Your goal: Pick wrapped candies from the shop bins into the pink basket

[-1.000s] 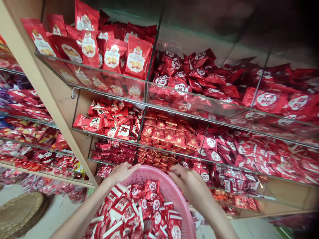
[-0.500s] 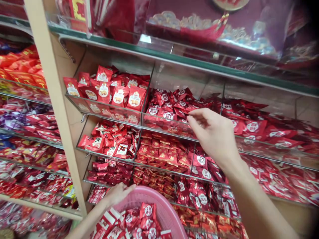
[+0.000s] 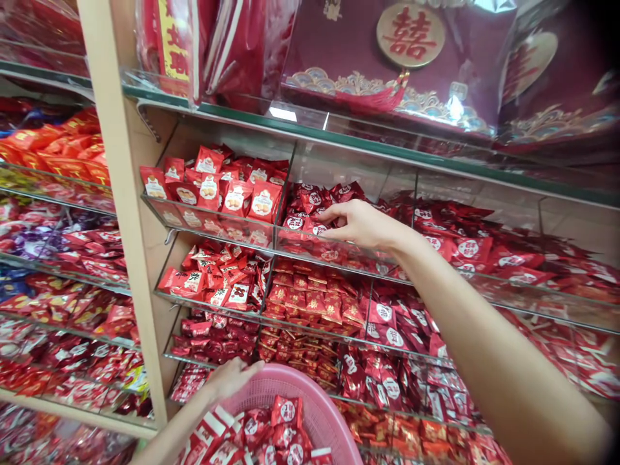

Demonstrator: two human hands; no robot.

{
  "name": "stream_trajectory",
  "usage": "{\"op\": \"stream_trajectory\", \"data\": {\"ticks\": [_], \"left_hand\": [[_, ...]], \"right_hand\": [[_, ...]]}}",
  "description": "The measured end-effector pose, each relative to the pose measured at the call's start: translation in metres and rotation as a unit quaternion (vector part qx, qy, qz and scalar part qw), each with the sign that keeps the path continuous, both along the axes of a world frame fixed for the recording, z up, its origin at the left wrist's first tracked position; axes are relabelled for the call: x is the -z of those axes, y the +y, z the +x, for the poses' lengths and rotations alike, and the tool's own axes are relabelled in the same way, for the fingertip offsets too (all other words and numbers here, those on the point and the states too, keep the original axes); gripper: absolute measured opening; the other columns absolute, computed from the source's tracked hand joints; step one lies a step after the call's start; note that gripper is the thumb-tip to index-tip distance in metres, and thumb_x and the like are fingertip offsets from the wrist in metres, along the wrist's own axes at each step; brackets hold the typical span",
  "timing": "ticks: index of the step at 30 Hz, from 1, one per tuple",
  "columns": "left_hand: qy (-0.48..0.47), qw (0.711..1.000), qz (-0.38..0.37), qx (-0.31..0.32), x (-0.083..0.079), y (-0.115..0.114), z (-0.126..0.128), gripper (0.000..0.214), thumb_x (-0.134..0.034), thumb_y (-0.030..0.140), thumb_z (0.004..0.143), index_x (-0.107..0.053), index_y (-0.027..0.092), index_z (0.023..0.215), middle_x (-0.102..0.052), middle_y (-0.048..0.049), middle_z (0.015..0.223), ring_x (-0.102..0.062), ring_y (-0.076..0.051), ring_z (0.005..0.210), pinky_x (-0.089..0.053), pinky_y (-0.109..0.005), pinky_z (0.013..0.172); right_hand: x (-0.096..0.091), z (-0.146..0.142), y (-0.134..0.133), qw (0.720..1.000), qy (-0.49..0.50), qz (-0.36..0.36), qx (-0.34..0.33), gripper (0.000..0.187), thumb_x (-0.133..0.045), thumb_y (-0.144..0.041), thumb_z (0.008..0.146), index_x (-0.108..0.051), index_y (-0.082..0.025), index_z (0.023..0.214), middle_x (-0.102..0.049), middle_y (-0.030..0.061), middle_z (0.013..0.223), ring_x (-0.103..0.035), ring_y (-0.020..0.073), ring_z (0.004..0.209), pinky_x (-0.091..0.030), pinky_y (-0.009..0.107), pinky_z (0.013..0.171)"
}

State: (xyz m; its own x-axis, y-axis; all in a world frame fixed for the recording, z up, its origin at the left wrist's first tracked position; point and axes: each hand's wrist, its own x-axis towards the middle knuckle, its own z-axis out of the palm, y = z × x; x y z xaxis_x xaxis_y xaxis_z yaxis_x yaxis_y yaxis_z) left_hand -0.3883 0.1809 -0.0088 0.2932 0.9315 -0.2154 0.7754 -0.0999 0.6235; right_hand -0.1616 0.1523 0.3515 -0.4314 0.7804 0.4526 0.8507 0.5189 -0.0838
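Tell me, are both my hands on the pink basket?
No, only your left hand is at the rim of the pink basket, while your right hand is higher up, at the red packets.

Glass shelf point(image 3: 339, 138) up top, maroon package point(image 3: 339, 45) on it. Wooden upright point(image 3: 123, 206) left; orange packets point(image 3: 53, 145) left of that, purple packets point(image 3: 41, 239) below.
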Motion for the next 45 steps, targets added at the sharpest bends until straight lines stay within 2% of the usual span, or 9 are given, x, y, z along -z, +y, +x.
{"op": "stream_trajectory", "data": {"ticks": [10, 17, 23, 26, 30, 34, 36, 41, 45], "left_hand": [[-0.007, 1.000, 0.001, 0.005, -0.009, -0.005, -0.001, 0.062, -0.028, 0.079, 0.063, -0.041, 0.020, 0.055, -0.052, -0.0020, 0.054, -0.048, -0.017, 0.053, -0.023, -0.025, 0.049], [0.002, 1.000, 0.009, 0.010, -0.008, -0.004, -0.003, 0.064, -0.027, 0.080, 0.064, -0.045, 0.019, 0.058, -0.058, -0.0048, 0.060, -0.054, -0.020, 0.059, -0.025, -0.025, 0.049], [0.007, 1.000, 0.013, 0.028, 0.001, 0.004, -0.003, 0.067, -0.027, 0.082, 0.062, -0.048, 0.019, 0.057, -0.057, -0.0033, 0.056, -0.052, -0.019, 0.054, -0.026, -0.025, 0.049], [0.002, 0.999, 0.009, 0.031, 0.005, 0.007, -0.004, 0.067, -0.029, 0.081, 0.061, -0.051, 0.018, 0.058, -0.059, -0.0039, 0.059, -0.053, -0.018, 0.055, -0.028, -0.025, 0.050], [-0.001, 0.999, -0.004, 0.040, 0.006, 0.008, -0.004, 0.067, -0.031, 0.080, 0.061, -0.054, 0.017, 0.060, -0.061, -0.0046, 0.060, -0.054, -0.019, 0.056, -0.030, -0.025, 0.050], [0.000, 0.999, 0.009, 0.035, 0.004, 0.007, -0.002, 0.069, -0.029, 0.080, 0.062, -0.056, 0.016, 0.059, -0.060, -0.0046, 0.058, -0.053, -0.018, 0.055, -0.029, -0.025, 0.051], [-0.003, 0.999, 0.020, 0.028, 0.005, 0.006, -0.001, 0.070, -0.028, 0.080, 0.063, -0.056, 0.016, 0.060, -0.061, -0.0050, 0.059, -0.053, -0.019, 0.056, -0.029, -0.026, 0.051], [-0.022, 0.999, 0.025, 0.019, 0.009, 0.008, -0.002, 0.071, -0.031, 0.082, 0.060, -0.057, 0.016, 0.061, -0.062, -0.0053, 0.061, -0.054, -0.020, 0.058, -0.030, -0.026, 0.052], [-0.028, 0.999, 0.030, 0.018, 0.009, 0.009, -0.002, 0.069, -0.031, 0.081, 0.061, -0.055, 0.016, 0.060, -0.061, -0.0047, 0.060, -0.053, -0.019, 0.058, -0.030, -0.026, 0.052]], "right_hand": [[-0.003, -0.002, -0.002, 0.999, -0.015, -0.008, 0.029, 0.029, -0.064, -0.035, 0.068, -0.066, -0.009, 0.082, -0.059, -0.0027, 0.065, -0.048, 0.0085, 0.059, -0.036, 0.021, 0.056], [-0.002, -0.007, -0.014, 0.995, 0.095, -0.034, 0.016, 0.028, -0.063, -0.039, 0.068, -0.062, -0.011, 0.075, -0.054, -0.0035, 0.061, -0.043, 0.0068, 0.053, -0.034, 0.021, 0.051], [0.006, -0.012, -0.052, 0.974, 0.216, 0.068, -0.019, 0.027, -0.063, -0.039, 0.072, -0.059, -0.014, 0.082, -0.060, 0.0004, 0.074, -0.051, 0.0102, 0.064, -0.041, 0.024, 0.059], [0.052, -0.024, -0.073, 0.964, 0.260, 0.016, -0.046, 0.025, -0.059, -0.039, 0.076, -0.056, -0.017, 0.088, -0.059, -0.0003, 0.079, -0.053, 0.0103, 0.069, -0.042, 0.024, 0.062], [0.172, -0.043, -0.078, 0.971, 0.183, -0.153, -0.029, 0.015, -0.055, -0.032, 0.081, -0.057, -0.018, 0.085, -0.058, -0.0012, 0.079, -0.052, 0.0097, 0.070, -0.042, 0.023, 0.063], [0.277, -0.055, -0.068, 0.982, 0.049, -0.176, 0.055, 0.008, -0.056, -0.024, 0.080, -0.057, -0.018, 0.086, -0.059, 0.0025, 0.091, -0.051, 0.0168, 0.089, -0.040, 0.032, 0.081], [0.304, -0.060, -0.064, 0.983, 0.003, -0.169, 0.067, 0.009, -0.054, -0.022, 0.081, -0.057, -0.019, 0.089, -0.058, 0.0032, 0.096, -0.050, 0.0185, 0.094, -0.039, 0.035, 0.086], [0.339, -0.070, -0.059, 0.989, -0.060, -0.120, 0.068, 0.017, -0.049, -0.017, 0.082, -0.057, -0.019, 0.096, -0.058, 0.0056, 0.100, -0.049, 0.0227, 0.100, -0.036, 0.041, 0.093], [0.370, -0.074, -0.054, 0.987, -0.097, -0.092, 0.091, 0.018, -0.048, -0.012, 0.080, -0.060, -0.017, 0.092, -0.060, 0.0073, 0.091, -0.052, 0.0244, 0.092, -0.041, 0.041, 0.085]]}}
